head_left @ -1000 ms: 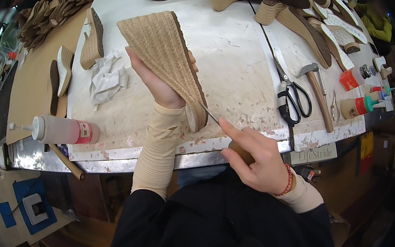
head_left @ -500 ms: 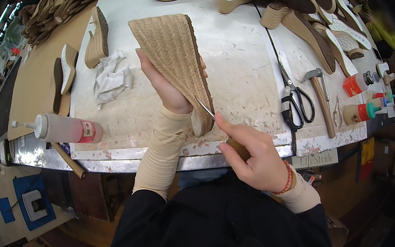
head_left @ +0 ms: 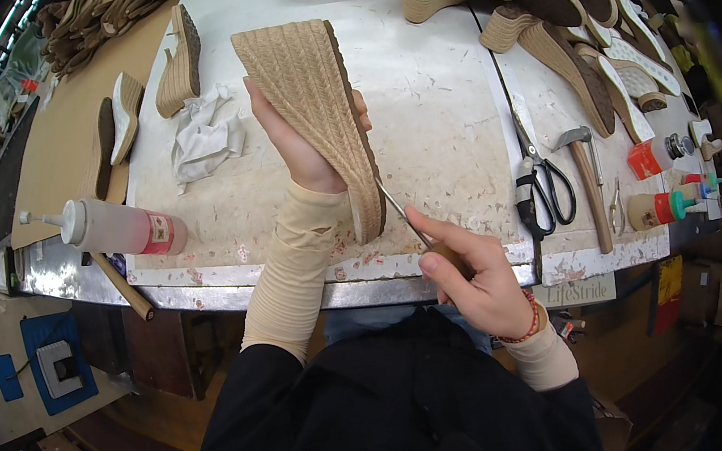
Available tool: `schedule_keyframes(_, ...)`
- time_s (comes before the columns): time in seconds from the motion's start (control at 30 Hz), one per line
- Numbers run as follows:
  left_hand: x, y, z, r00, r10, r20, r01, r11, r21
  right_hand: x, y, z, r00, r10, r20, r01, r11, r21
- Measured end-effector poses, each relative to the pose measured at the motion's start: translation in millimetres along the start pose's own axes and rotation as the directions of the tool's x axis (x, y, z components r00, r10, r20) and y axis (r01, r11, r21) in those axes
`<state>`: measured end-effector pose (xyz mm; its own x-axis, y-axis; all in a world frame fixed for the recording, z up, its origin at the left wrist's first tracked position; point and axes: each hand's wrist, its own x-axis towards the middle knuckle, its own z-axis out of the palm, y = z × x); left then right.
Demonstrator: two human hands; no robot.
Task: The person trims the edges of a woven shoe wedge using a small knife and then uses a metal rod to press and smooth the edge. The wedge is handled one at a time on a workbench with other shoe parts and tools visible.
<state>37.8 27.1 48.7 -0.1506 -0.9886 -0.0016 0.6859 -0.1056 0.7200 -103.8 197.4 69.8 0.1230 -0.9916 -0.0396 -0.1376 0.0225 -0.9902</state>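
Note:
A wedge shoe sole (head_left: 309, 97) wrapped in braided tan jute is held up over the table, its thick end away from me. My left hand (head_left: 303, 156) grips it from beneath, thumb along the left side and fingertips showing at the dark right edge. My right hand (head_left: 470, 271) is closed round the wooden handle of a thin metal awl-like tool (head_left: 401, 210). Its tip is at the sole's right edge, near the narrow end; whether it touches, I cannot tell. Most of the handle is hidden in my palm.
On the table (head_left: 432, 145), black-handled scissors (head_left: 540, 181), a hammer (head_left: 591, 188) and small bottles (head_left: 660, 205) lie to the right. More wedge soles (head_left: 558, 66) are heaped at the far right. Crumpled white cloth (head_left: 206, 136) and a squeeze bottle (head_left: 122, 228) lie on the left.
The tool's tip has come off the braided face to the sole's right edge. My right hand has moved slightly right and toward me; the sole has shifted slightly left.

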Motion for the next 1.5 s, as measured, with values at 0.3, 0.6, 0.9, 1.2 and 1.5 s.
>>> schedule_keyframes(0.3, -1, -1, 4, 0.999, 0.036, 0.007, -0.036, 0.999, -0.02, 0, -3, 2, 0.998, 0.058, 0.037, -0.061, 0.995, 0.081)
schedule_keyframes(0.6, -5, -2, 2, 0.996, 0.082, 0.045, -0.083, 0.996, 0.015, -1, -5, 1, 0.999, -0.024, 0.026, 0.027, 0.994, -0.106)
schedule_keyframes(0.9, -1, 2, -1, 0.999, 0.033, 0.023, -0.03, 0.995, -0.099, -10, -12, -15, 0.977, -0.059, 0.205, 0.131, 0.925, -0.358)
schedule_keyframes(1.2, -7, -7, 7, 0.972, -0.155, 0.177, 0.168, 0.984, -0.064, 7, -17, -13, 0.998, -0.004, -0.067, 0.004, 1.0, 0.01)
schedule_keyframes(1.5, -10, -10, 6, 0.962, -0.167, 0.217, 0.18, 0.983, -0.043, 32, -23, -6, 0.983, -0.179, 0.027, 0.181, 0.961, -0.211)
